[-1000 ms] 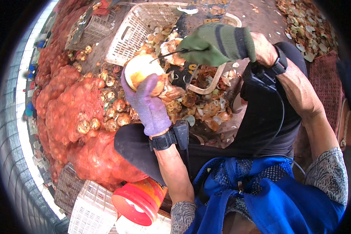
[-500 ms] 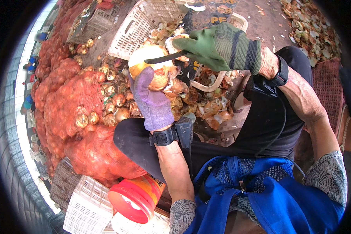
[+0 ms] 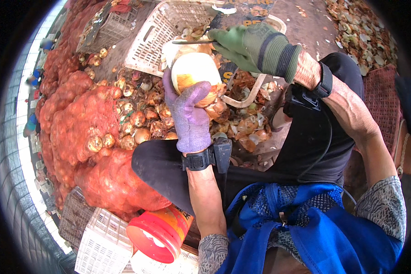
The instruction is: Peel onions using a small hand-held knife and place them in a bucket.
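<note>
Red sacks (image 3: 84,125) lie left of a pale crate (image 3: 141,54), an orange bucket (image 3: 180,221) near them. A green-gloved right hand (image 3: 255,48) and a purple-gloved left hand (image 3: 189,114) are both closed: the left grips a partly peeled onion (image 3: 196,68) at the crate's near side, the right a dark knife (image 3: 194,42) just beyond it.

The left hand (image 3: 189,112) is gloved in purple, the right hand (image 3: 255,48) in green — dark bands circling its cuff. The onion (image 3: 196,71) is creamy white above, golden brown below; the knife (image 3: 192,42) looks dark. Orange-red mesh covers the sacks (image 3: 80,125). The bucket (image 3: 139,228) is red and orange, the trousers (image 3: 315,132) black, the garment (image 3: 347,233) bright blue — its sleeves (image 3: 382,201) grey with a dark, wavy animal-like print.
</note>
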A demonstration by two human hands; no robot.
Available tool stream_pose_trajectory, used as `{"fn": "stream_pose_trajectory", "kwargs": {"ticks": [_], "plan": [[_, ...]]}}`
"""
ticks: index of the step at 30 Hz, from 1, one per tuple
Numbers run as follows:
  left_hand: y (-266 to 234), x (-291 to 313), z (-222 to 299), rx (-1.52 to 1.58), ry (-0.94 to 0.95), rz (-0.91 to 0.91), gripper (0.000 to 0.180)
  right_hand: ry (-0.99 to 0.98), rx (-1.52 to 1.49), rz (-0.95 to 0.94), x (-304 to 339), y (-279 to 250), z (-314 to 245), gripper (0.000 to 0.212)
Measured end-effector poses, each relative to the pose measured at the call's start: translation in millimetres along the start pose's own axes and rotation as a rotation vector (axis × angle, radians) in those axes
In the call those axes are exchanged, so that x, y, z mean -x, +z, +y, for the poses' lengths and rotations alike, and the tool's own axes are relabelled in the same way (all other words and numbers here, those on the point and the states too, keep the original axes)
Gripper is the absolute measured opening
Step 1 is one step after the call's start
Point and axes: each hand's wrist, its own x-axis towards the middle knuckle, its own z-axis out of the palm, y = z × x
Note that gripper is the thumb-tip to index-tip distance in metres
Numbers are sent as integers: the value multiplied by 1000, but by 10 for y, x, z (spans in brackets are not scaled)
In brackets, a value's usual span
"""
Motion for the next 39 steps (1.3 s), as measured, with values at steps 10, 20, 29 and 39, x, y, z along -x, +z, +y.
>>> {"fn": "stream_pose_trajectory", "kwargs": {"ticks": [10, 20, 29, 39], "plan": [[-5, 5, 52, -156, -29, -92, 85, 209, -345, -111, -26, 156, 107, 29], [120, 9, 227, -666, 101, -280, 94, 606, -1491, -484, 49, -92, 49, 45], [200, 53, 304, -360, 49, -135, 91, 543, -1553, -85, -16, -18, -92, 33], [137, -2, 17, -107, -82, -94, 80, 503, -1229, 142, -127, 191, -66, 39]]}}
